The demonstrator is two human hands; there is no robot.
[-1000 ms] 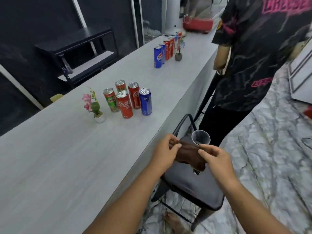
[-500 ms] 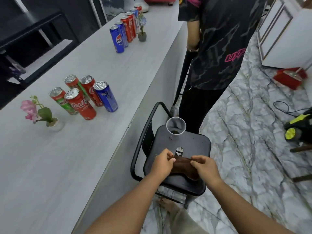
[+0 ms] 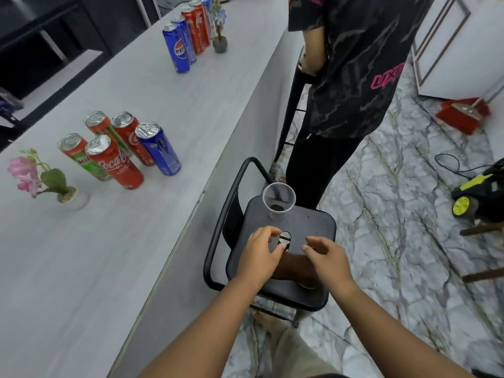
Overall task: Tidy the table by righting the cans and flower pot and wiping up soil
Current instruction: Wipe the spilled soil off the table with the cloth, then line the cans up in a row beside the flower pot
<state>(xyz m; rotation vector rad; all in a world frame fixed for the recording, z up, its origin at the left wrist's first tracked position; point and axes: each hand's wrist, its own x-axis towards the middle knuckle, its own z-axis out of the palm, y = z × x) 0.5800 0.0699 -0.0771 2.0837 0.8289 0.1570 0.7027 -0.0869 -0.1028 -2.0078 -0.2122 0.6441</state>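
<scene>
A brown cloth [image 3: 293, 268] lies on the seat of a black stool [image 3: 313, 222]. My left hand [image 3: 260, 251] and my right hand [image 3: 326, 253] hover just above it with loosely curled fingers, holding nothing. A clear plastic cup [image 3: 278, 199] with a little soil at its bottom stands at the stool's far edge. On the grey table [image 3: 109, 241], several cans [image 3: 120, 148] stand upright in a cluster. A small white pot with a pink flower [image 3: 54, 184] stands upright to their left.
A person in a black printed shirt [image 3: 351, 66] stands close behind the stool. Further cans [image 3: 188, 34] and a grey flower pot [image 3: 219, 45] stand far along the table. On the marble floor at right are a red dustpan [image 3: 461, 114] and a yellow-black machine [image 3: 480, 195].
Both hands have let go of the brown cloth, which now lies on the stool seat. The hands have lifted slightly and spread apart. The view has tilted further down.
</scene>
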